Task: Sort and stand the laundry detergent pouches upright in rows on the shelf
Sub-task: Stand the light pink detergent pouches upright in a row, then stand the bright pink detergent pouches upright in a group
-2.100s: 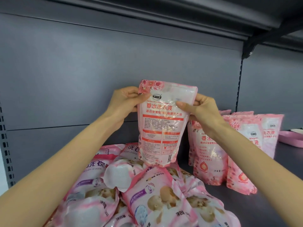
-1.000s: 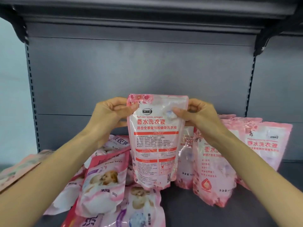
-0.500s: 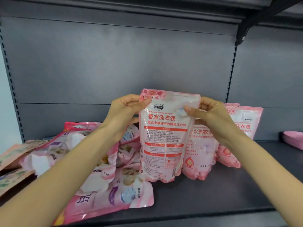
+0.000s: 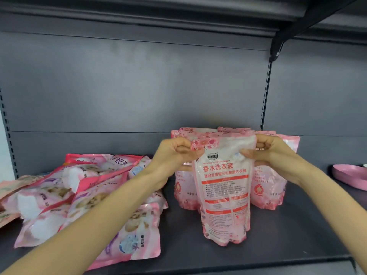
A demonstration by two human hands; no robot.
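The left hand (image 4: 174, 153) and right hand (image 4: 272, 153) each pinch a top corner of the held pouch (image 4: 225, 195). It hangs upright, base at the shelf (image 4: 288, 235), with the standing pouches (image 4: 266, 193) at its 12 o'clock. This looks like the placing step. Next, settle the base flat, let go, then reach for the heap (image 4: 89, 195) at 9 o'clock.

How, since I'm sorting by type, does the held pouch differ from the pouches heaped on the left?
The held pouch is upright, pinched at its top corners by the left hand and right hand; the heaped pouches lie flat. The held pouch shows red text blocks; the heaped pouches show purple lettering. Both are pink.
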